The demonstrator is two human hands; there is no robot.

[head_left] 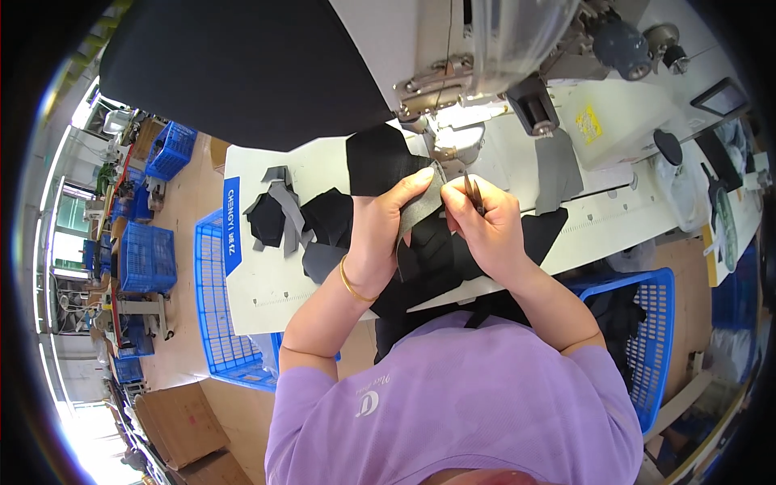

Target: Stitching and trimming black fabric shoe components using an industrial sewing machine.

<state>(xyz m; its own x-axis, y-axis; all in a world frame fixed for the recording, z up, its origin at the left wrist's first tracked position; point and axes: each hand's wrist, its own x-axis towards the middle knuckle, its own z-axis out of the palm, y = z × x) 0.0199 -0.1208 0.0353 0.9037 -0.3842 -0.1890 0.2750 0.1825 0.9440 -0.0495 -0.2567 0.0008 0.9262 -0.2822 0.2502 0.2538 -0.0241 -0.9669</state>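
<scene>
My left hand (386,222) is closed on a grey fabric piece (422,208), with the thumb lying on top near its upper edge. My right hand (491,225) meets the same piece at its right edge, fingers pinched together. Within that hand sits a dark two-pointed tool (475,196), tweezers or thread snips; which one I cannot tell. Its tips point up, away from me. Just beyond both hands is the needle area of a sewing machine (457,133), lit by a lamp. Black fabric (432,257) lies under my hands and over the table's near edge.
Black and grey cut pieces (279,212) lie on the white table (267,283) at left. A large black panel (242,73) covers the upper left. Blue baskets stand at left (212,315) and right (659,347), the right one holding black fabric. Grey fabric (558,170) lies right of the machine.
</scene>
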